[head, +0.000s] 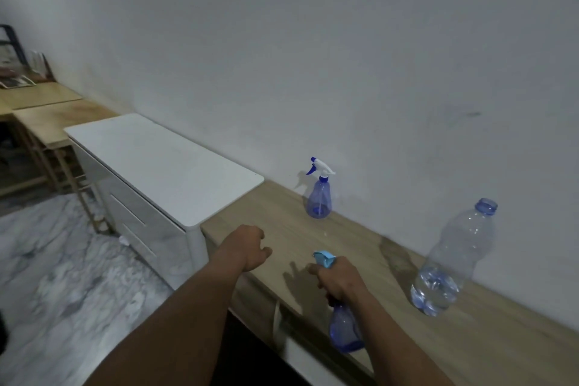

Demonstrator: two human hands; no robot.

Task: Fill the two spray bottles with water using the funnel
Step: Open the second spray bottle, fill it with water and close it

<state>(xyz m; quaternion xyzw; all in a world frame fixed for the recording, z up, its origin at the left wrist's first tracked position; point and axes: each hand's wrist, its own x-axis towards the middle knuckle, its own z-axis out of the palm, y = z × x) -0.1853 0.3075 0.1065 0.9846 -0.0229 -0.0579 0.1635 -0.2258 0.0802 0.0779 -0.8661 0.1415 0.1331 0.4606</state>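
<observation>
My right hand (340,279) grips the neck of a blue spray bottle (344,330) with a light-blue head (325,258), held above the front edge of the wooden table (360,247). My left hand (250,247) hovers beside it over the table's left end, fingers loosely curled and holding nothing. A second blue spray bottle (319,197) with a white and blue head stands upright by the wall. A large clear water bottle (454,260), uncapped, stands at the right with a little water in its bottom. No funnel is in view.
A white drawer cabinet (163,166) adjoins the table's left end. Further left are wooden desks (47,113) with clutter. A white wall runs behind the table. Marble-patterned floor (62,276) lies at lower left.
</observation>
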